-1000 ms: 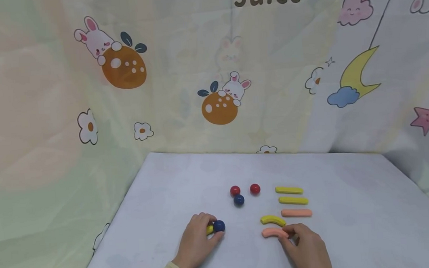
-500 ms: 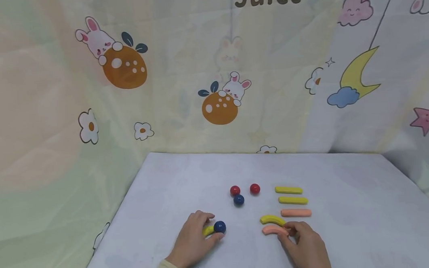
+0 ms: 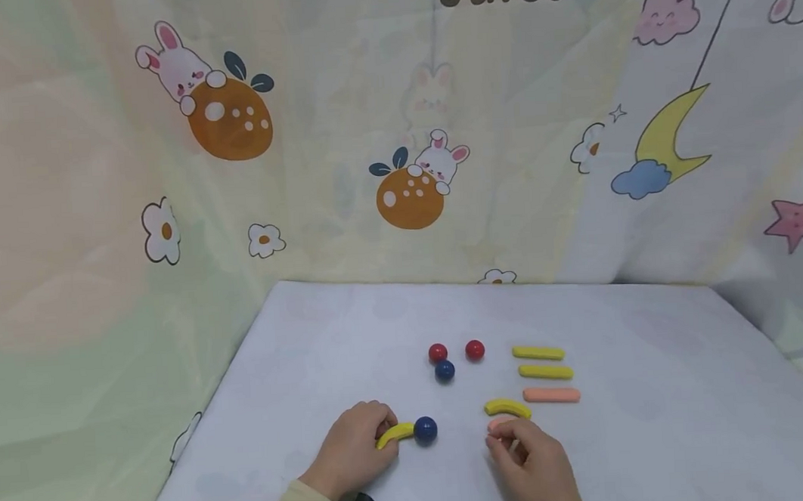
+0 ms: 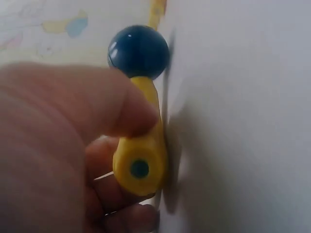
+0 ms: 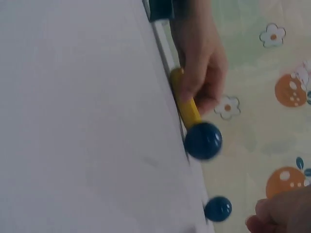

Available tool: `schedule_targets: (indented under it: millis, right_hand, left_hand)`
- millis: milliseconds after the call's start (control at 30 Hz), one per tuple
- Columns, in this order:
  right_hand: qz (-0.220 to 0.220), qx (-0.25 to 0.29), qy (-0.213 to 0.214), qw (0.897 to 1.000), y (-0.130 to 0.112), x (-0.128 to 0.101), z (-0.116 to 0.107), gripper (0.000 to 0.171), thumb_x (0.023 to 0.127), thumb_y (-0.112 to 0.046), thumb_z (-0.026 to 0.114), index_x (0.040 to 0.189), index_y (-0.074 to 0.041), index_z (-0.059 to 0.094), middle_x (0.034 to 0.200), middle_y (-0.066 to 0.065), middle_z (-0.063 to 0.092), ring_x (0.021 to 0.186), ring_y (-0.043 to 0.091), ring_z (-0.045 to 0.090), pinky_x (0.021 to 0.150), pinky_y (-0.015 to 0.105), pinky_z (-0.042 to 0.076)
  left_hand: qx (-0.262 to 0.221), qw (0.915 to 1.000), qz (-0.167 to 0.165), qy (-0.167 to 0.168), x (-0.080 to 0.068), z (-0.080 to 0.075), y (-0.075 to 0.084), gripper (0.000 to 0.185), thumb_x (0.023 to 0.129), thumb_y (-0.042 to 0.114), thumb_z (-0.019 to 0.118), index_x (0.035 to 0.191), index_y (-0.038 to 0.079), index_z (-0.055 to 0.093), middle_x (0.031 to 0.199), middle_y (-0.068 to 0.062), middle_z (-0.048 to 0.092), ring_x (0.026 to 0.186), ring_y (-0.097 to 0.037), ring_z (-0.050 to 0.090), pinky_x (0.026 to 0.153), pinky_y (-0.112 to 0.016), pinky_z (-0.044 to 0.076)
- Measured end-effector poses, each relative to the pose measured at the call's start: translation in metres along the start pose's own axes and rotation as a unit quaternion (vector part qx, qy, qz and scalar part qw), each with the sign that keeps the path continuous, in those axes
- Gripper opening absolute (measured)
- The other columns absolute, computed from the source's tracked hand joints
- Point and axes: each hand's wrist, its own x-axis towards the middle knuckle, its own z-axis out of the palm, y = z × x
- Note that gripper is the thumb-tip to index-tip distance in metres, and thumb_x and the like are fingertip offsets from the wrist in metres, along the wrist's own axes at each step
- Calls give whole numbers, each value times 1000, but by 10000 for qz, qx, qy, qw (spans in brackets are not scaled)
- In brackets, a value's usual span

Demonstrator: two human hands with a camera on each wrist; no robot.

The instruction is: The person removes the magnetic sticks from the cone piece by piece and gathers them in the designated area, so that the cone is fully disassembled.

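My left hand (image 3: 357, 443) pinches a yellow curved toy stick (image 3: 397, 433) low over the table. A large blue ball (image 3: 425, 430) sits on the stick's far end, touching it. In the left wrist view the thumb lies across the stick (image 4: 141, 150), and its near end shows a dark round inset. My right hand (image 3: 538, 463) has loosely bent fingers with nothing visible between them. Its fingertips overlap a pink curved stick (image 3: 498, 423), mostly hidden behind them. Just beyond lies another yellow curved stick (image 3: 508, 406).
Two red balls (image 3: 475, 350) and a smaller-looking blue ball (image 3: 445, 371) stand farther back on the white table (image 3: 337, 322). To the right, two straight yellow sticks (image 3: 546, 371) and a straight pink stick (image 3: 551, 395) lie in a row. A printed cloth (image 3: 327, 133) hangs behind.
My left hand has slid back along the yellow curved stick, while stick and ball have shifted slightly right. My right hand has moved left, off the pink curved stick's right end.
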Motion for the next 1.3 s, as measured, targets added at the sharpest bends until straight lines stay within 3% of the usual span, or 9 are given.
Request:
schedule_targets:
  millis: [167,400,600,800,1000,1100,1300]
  right_hand:
    - [-271,-184,-815,9961,-17,-5,16,20,84,-26,77,102,-24,69,80,-15,55,60,3,44,55,20,38]
    - [-455,-469,-1261,9899,-28,-2,28,39,79,-42,79,111,-23,66,86,-13,52,66,4,44,55,21,36]
    - [-40,-512,-797,9955,-30,1,31,39,75,-41,83,105,-23,66,84,-12,53,64,7,43,54,21,36]
    - [166,-373,-691,9968,-29,2,32,42,73,-42,84,103,-20,65,83,-11,53,62,8,42,53,22,34]
    - [-10,-478,-664,9966,-30,0,31,39,74,-40,84,104,-20,67,78,-11,52,62,7,42,54,22,34]
    - [160,-387,-522,9978,-30,2,26,36,75,-39,83,103,-22,68,79,-11,55,62,8,43,53,22,35]
    - [55,-214,-158,9996,-24,28,6,35,80,-32,81,109,-18,70,82,-8,62,65,8,52,57,20,44]
  left_hand:
    - [-205,9992,313,-110,2,10,12,14,83,25,71,96,24,67,74,18,49,69,-2,44,66,-23,38]
    - [-439,9980,437,-151,0,17,19,13,84,26,72,97,26,67,75,18,48,68,-1,43,65,-22,36]
    - [-174,9987,343,339,0,20,18,24,84,29,75,105,20,67,82,16,51,73,-2,45,67,-24,42]
    - [135,9956,71,925,0,21,17,18,81,30,78,89,23,65,83,16,53,75,0,47,69,-25,46]
    - [126,9940,-255,1057,0,23,16,16,78,26,78,83,23,63,80,16,53,74,-1,48,70,-26,47]
    - [163,9931,-379,1099,0,23,17,17,77,26,79,82,22,63,80,16,53,74,-1,49,69,-26,47]
    - [166,9938,-394,1030,1,22,17,18,78,26,79,83,21,62,78,15,51,71,-2,45,67,-24,46]
